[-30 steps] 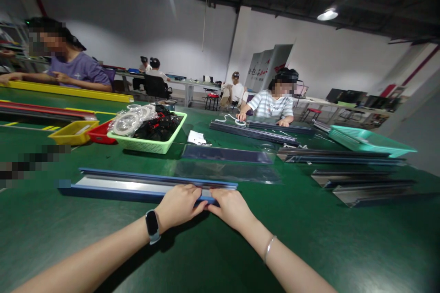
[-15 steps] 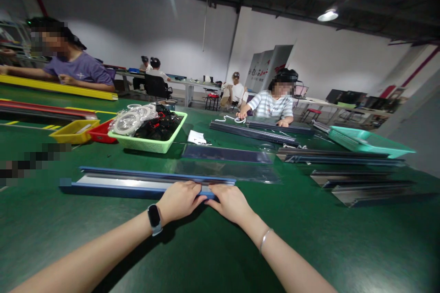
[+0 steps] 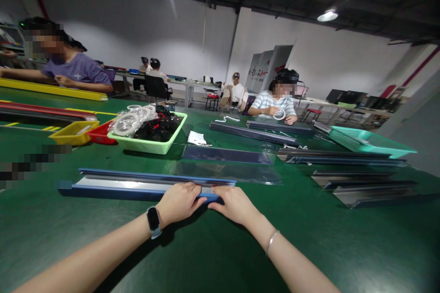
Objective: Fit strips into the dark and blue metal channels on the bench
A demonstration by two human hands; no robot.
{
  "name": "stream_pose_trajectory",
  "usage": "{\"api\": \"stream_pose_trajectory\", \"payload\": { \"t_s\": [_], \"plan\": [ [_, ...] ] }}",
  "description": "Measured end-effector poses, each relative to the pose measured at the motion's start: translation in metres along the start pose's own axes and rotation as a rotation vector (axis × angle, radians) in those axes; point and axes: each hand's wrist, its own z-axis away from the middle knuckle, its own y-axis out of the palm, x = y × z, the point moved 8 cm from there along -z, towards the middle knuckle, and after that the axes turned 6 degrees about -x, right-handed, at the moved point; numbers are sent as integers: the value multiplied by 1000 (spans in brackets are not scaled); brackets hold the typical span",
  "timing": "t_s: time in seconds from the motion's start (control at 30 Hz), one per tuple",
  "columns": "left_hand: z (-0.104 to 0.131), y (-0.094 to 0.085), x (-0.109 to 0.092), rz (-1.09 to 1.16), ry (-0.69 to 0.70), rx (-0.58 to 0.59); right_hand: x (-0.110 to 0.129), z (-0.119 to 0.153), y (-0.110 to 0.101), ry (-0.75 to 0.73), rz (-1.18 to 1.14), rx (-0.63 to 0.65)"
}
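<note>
A long blue channel with a pale strip inside (image 3: 120, 184) lies across the green table. Near its right end, my left hand (image 3: 180, 201) has its fingers over the rim and its thumb on the near side, gripping it. Just to the right, my right hand (image 3: 233, 203) grips the same channel in the same way, fingertips inside and thumb in front. The two hands are close together with a small gap between them. Beyond the channel lie a clear plastic sheet (image 3: 227, 172) and a dark strip in film (image 3: 227, 154).
A green basket (image 3: 147, 145) of wrapped rings and black parts stands behind, beside red (image 3: 103, 133) and yellow bins (image 3: 74, 133). Grey metal channels (image 3: 343, 155) and a teal basket (image 3: 378, 144) are at right. Co-workers sit across the table, one holding a white ring (image 3: 279, 114).
My right hand has shifted slightly to the right along the channel. The co-worker opposite has lifted the white ring off the table. The yellow channel at left has moved slightly left.
</note>
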Motion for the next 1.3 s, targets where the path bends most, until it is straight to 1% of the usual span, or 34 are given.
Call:
{"api": "stream_pose_trajectory", "payload": {
  "t_s": [0.1,0.27,0.37,0.67,0.93,1.3],
  "plan": [
    [-1,-1,0,1,3,-11,-3,-1,-1,-11,-35,9],
    [0,0,-1,-13,5,-12,-8,1,5,53,14,-37],
    [0,0,0,-17,-1,-9,-7,2,7,55,29,-47],
    [0,-1,-1,-24,3,-26,-5,1,5,44,15,-40],
    [0,0,-1,-37,-1,-5,-3,5,6,55,42,-117],
    [0,0,-2,-44,12,-16,-4,3,3,58,6,-102]
  ]
}}
